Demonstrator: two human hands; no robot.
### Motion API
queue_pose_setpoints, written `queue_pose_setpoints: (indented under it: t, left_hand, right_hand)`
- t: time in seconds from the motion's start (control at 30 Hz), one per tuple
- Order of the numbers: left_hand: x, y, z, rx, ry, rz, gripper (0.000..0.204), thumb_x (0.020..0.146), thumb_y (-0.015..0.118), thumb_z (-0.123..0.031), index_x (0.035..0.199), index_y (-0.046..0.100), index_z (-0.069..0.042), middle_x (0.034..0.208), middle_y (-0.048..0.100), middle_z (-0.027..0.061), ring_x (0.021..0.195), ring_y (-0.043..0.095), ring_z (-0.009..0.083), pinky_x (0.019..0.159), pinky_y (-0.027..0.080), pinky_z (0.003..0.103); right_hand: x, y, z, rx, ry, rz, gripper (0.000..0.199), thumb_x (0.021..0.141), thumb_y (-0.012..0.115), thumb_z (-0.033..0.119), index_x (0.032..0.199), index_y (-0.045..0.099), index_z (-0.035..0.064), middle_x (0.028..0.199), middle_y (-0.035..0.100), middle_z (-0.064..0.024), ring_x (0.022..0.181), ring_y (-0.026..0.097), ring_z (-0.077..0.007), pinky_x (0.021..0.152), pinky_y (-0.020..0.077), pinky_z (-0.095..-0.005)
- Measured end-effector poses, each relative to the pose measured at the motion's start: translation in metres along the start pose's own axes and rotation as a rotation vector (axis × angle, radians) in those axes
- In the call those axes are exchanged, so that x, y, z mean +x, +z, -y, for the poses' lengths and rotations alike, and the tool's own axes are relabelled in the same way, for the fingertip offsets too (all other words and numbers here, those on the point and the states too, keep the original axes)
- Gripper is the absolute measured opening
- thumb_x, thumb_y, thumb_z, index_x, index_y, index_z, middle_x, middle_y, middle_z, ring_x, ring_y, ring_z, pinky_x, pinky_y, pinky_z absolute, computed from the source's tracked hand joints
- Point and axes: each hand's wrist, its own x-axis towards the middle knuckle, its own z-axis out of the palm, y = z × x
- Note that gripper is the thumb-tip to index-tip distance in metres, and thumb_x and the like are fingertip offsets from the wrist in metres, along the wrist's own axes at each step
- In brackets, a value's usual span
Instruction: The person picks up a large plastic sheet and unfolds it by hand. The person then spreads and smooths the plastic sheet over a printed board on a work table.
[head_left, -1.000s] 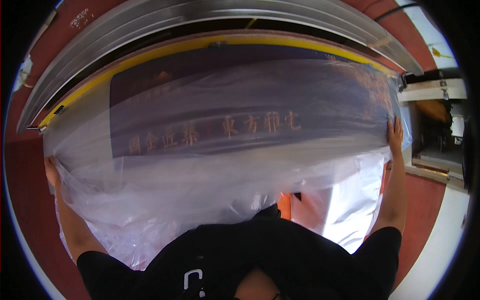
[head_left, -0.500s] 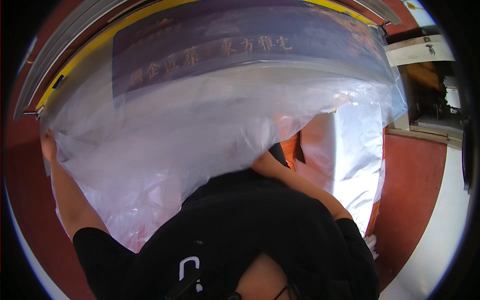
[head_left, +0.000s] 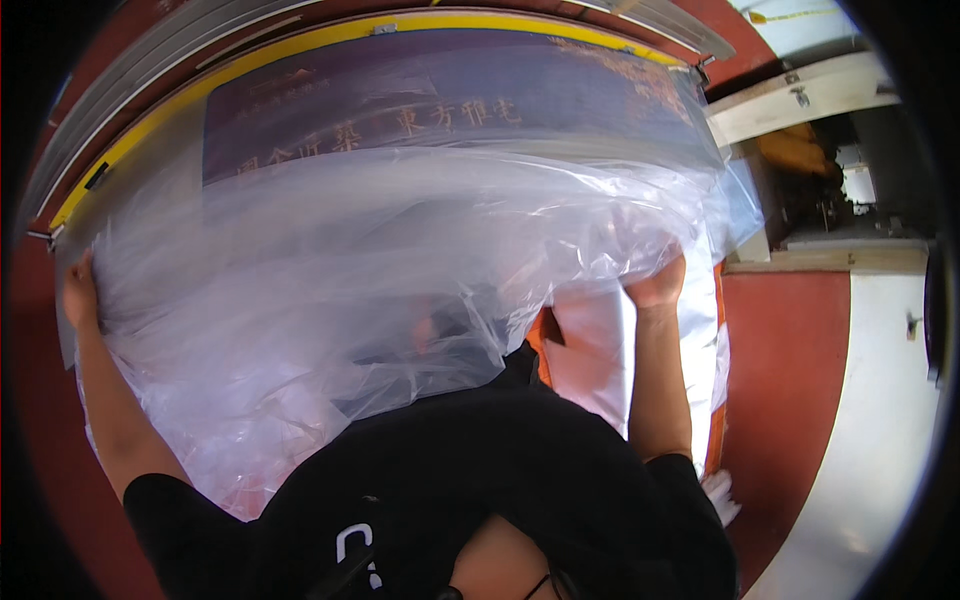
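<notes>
A large clear plastic sheet [head_left: 330,290] lies crumpled over a dark purple panel [head_left: 420,90] with gold characters and a yellow edge [head_left: 140,135]. My left hand [head_left: 77,292] grips the sheet's left edge, arm stretched out. My right hand [head_left: 657,285] holds a bunched fold of the sheet at the right, fingers hidden under the plastic. Below my right hand a white flat piece with orange edges [head_left: 600,350] shows beneath the sheet. My black shirt [head_left: 480,480] fills the lower middle.
A grey metal rail [head_left: 150,55] curves along the far side of the panel. A white bench with dark equipment [head_left: 830,160] stands at the upper right. The floor is red [head_left: 790,380] with a white strip [head_left: 880,420] at the right.
My right hand has come in from the panel's far right corner toward the middle, gathering the plastic into folds. The left hand stays on the left edge.
</notes>
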Motion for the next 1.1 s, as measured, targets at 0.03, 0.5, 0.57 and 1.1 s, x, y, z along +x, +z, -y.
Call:
queue_pose_setpoints:
  t: [0.03, 0.5, 0.57, 1.1]
  left_hand:
    - [-0.003, -0.001, -0.003, -0.005, -0.009, -0.007, 0.036, 0.072, 0.037, -0.041, 0.080, 0.048, -0.007, 0.080, 0.051, 0.0146, 0.076, 0.048, 0.0318, 0.061, 0.037, 0.036]
    - [-0.002, -0.001, 0.019, 0.141, -0.139, -0.038, 0.036, 0.076, 0.028, -0.038, 0.082, 0.046, -0.007, 0.080, 0.051, 0.0148, 0.075, 0.046, 0.0339, 0.061, 0.036, 0.040]
    - [-0.002, 0.003, -0.004, 0.090, -0.126, -0.025, 0.036, 0.076, 0.028, -0.038, 0.081, 0.046, -0.007, 0.080, 0.051, 0.0149, 0.074, 0.046, 0.0336, 0.060, 0.037, 0.040]
    - [-0.002, -0.025, 0.056, -0.787, -0.348, 0.234, 0.028, 0.074, 0.042, -0.033, 0.076, 0.050, -0.006, 0.068, 0.049, 0.0017, 0.063, 0.046, 0.0150, 0.060, 0.035, 0.027]
  right_hand:
    - [-0.003, 0.014, 0.006, -0.321, -0.146, -0.183, 0.038, 0.075, 0.028, 0.027, 0.104, 0.035, 0.0040, 0.100, 0.042, -0.0110, 0.087, 0.043, -0.0235, 0.075, 0.0328, -0.0419]
    - [0.070, 0.106, 0.026, -2.466, -1.120, 0.798, 0.053, 0.068, 0.046, 0.035, 0.111, 0.028, 0.0093, 0.116, 0.026, -0.0074, 0.108, 0.020, -0.0287, 0.088, 0.0143, -0.0408]
    - [0.109, 0.023, 0.061, -2.754, -0.469, 0.207, 0.059, 0.068, 0.044, 0.039, 0.116, 0.021, 0.0123, 0.120, 0.020, -0.0068, 0.112, 0.014, -0.0257, 0.089, 0.0126, -0.0408]
    - [0.110, 0.140, -0.122, -2.237, -0.699, 0.920, 0.048, 0.072, 0.041, 0.034, 0.108, 0.034, 0.0040, 0.116, 0.029, -0.0067, 0.110, 0.022, -0.0224, 0.088, 0.0138, -0.0393]
